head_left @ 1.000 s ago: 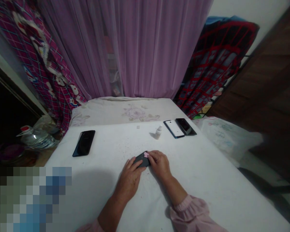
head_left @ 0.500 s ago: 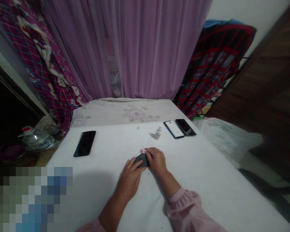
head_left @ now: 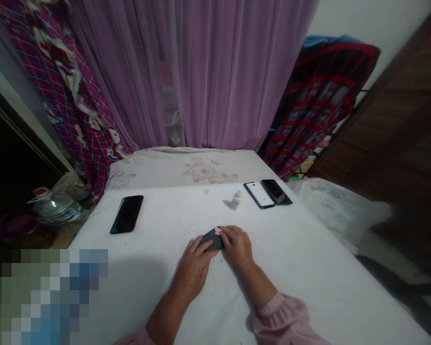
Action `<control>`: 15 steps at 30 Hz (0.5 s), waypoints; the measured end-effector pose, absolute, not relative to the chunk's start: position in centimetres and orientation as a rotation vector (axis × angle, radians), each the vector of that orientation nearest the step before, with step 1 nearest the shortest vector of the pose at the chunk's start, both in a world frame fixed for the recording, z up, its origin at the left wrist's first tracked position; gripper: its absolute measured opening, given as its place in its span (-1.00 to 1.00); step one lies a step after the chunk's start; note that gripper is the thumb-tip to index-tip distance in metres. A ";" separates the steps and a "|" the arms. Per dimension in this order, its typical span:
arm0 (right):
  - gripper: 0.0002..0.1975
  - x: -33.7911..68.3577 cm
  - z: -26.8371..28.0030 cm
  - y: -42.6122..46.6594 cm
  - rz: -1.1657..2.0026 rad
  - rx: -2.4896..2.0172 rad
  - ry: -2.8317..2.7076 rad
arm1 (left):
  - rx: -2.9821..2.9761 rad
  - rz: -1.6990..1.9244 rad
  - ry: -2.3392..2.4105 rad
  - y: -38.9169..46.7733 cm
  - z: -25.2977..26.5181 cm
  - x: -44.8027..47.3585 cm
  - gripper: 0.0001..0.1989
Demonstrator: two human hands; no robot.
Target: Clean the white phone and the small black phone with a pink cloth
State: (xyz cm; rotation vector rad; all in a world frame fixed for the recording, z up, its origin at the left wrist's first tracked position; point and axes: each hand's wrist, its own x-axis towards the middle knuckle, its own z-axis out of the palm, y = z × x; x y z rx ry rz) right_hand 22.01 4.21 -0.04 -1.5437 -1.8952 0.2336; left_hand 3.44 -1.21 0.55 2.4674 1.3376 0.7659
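Note:
A dark grey phone (head_left: pixel 211 240) lies on the white-covered table between my hands. My left hand (head_left: pixel 197 256) grips it from the near left side, with the fingers resting over its edge and surface. In the fingertips of my right hand (head_left: pixel 237 244) is a small pink piece (head_left: pixel 218 231), pressed on the phone's far right corner. Whether the pink piece is cloth, sponge or an eraser I cannot make out. Tiny specks are scattered on the cover around the phone.
A small white bottle (head_left: pixel 236 199) stands beyond my right hand. Farther right lie a white-backed phone (head_left: pixel 260 194) and a black phone (head_left: pixel 276 192). Another black phone (head_left: pixel 127 214) lies at the left. A little pale square (head_left: pixel 206 192) rests at the back. A water jug (head_left: pixel 55 206) is left of the table.
My right hand has moved slightly right and nearer to me, bringing the pink piece from the phone's far edge onto its corner. My left hand stays on the phone.

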 end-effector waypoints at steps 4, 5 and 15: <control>-0.77 21.4 0.1 5.2 0.231 -1.543 -1.906 | 2.460 0.748 1.354 -1.2 0.6 3.5 -0.58; -0.77 21.3 0.1 5.3 0.230 -1.541 -1.904 | 2.458 0.748 1.351 -1.2 0.6 3.5 -0.58; -0.78 21.5 -0.3 5.2 0.264 -1.499 -1.893 | 2.411 0.836 1.352 -1.3 0.1 3.3 -0.60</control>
